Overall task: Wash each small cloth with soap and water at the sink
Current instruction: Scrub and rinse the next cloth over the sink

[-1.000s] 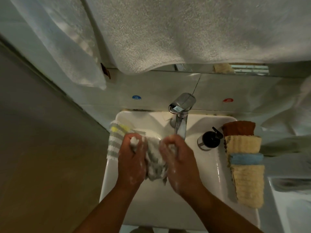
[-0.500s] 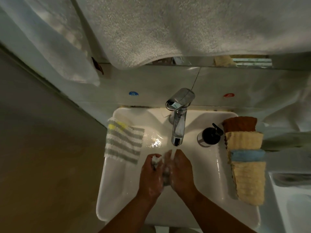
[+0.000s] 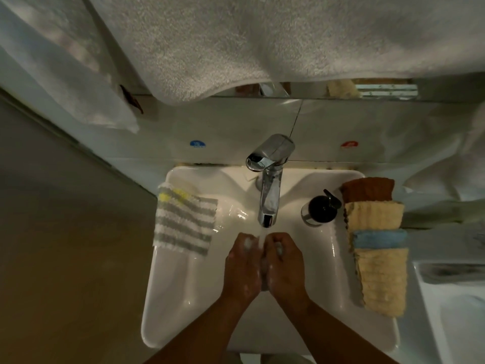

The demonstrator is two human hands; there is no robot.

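My left hand (image 3: 242,269) and my right hand (image 3: 284,266) are pressed together over the white sink (image 3: 183,298), just below the spout of the chrome faucet (image 3: 270,185). Both are soapy, with fingers curled round a wadded grey-white cloth (image 3: 263,271), of which only a sliver shows between the palms. A thin stream of water falls onto the fingertips. A grey-and-white striped cloth (image 3: 183,222) with a yellow patch lies draped over the sink's left rim.
A black pump soap dispenser (image 3: 320,210) stands right of the faucet. Along the right rim lie a brown cloth (image 3: 367,189), a yellow cloth (image 3: 374,215), a blue cloth (image 3: 379,238) and another yellow cloth (image 3: 383,279). A large white towel (image 3: 262,35) hangs overhead.
My hands moved with the cloth from the sink's left back area to under the spout and squeezed it into a tight wad. The striped cloth on the rim is now uncovered.
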